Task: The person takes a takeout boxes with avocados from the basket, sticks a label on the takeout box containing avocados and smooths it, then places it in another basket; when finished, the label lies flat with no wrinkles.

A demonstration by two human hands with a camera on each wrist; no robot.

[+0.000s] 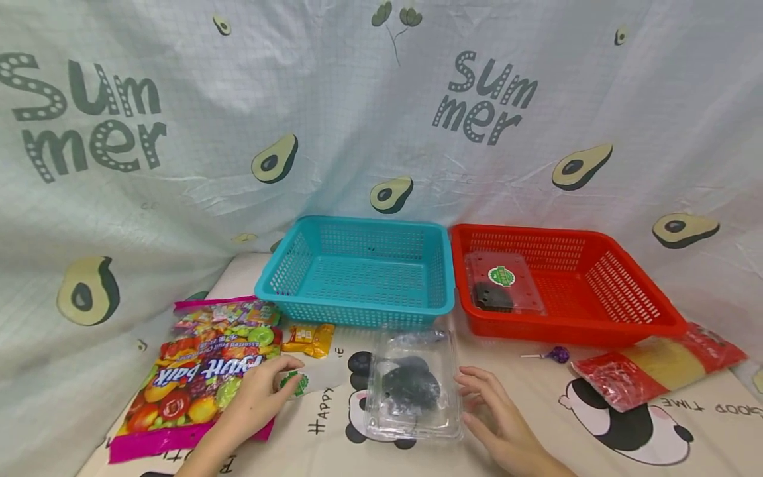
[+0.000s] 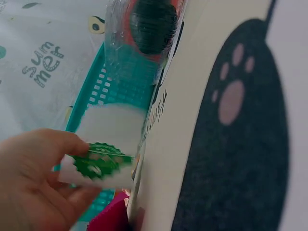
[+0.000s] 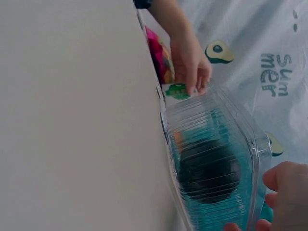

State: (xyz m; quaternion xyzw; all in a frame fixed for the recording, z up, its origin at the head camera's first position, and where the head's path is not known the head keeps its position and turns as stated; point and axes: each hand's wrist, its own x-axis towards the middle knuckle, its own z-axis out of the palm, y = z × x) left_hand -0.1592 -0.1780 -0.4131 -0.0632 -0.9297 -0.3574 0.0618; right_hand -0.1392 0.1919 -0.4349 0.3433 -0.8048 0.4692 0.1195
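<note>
Clock directions are read from the clear box in the head view, 12 o'clock pointing away from the person.

- Candy bag (image 1: 197, 384): one, fruit-printed, pink-edged, flat on the tabletop (image 1: 298, 457) at 9 o'clock.
- Left hand (image 1: 253, 401): one, over the bag's right side at 9 o'clock; fingers pinching the label, thumb on top.
- Label (image 2: 110, 139): one, whitish strip with green seal, held at the left hand's fingertips, apart from the clear box.
- Small packet (image 1: 310, 339): one, orange, at 10 o'clock, just below the blue basket.
- Blue basket (image 1: 357, 311): one, plastic, slatted, toward 12 o'clock.
- Clear box (image 1: 414, 424): one, plastic, on the tabletop between the hands; dark rounded object (image 1: 411, 387) inside.
- Right hand (image 1: 497, 417): one, between 3 and 4 o'clock; fingers loosely bent, ungripped, against the clear box's right side.
- Red basket (image 1: 572, 331): one, between 1 and 2 o'clock; second clear box (image 1: 524, 278), green-sealed, lying at its 9 o'clock side.
- Lollipop (image 1: 558, 355): one, purple wrapper, between 2 and 3 o'clock, stick pointing to 9.
- Long packet (image 1: 667, 361): one, red with yellow middle, at 3 o'clock, near the red basket's corner.
</note>
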